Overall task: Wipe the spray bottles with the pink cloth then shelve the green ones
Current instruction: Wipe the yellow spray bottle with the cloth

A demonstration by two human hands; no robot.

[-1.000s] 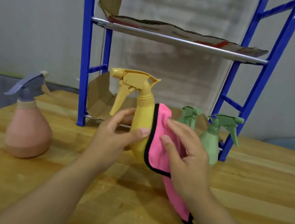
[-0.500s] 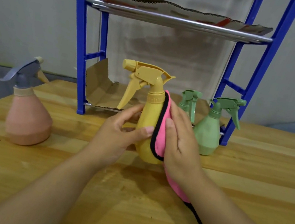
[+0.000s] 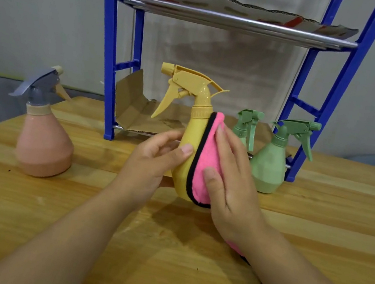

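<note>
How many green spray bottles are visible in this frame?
2. One green bottle stands on the table by the blue rack's right leg; a second green bottle sits just left of it, mostly hidden behind the right hand. More could be hidden.

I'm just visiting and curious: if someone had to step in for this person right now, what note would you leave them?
Left hand: grips the yellow spray bottle, upright, at the table.
Right hand: flat fingers press the pink cloth on that bottle's side.
Two green bottles stand at the foot of the blue rack; the pink bottle stands at the left.
Done: yellow bottle mid-wipe.
Left: whether the others are wiped cannot be told; green ones not yet on the upper shelf.
</note>
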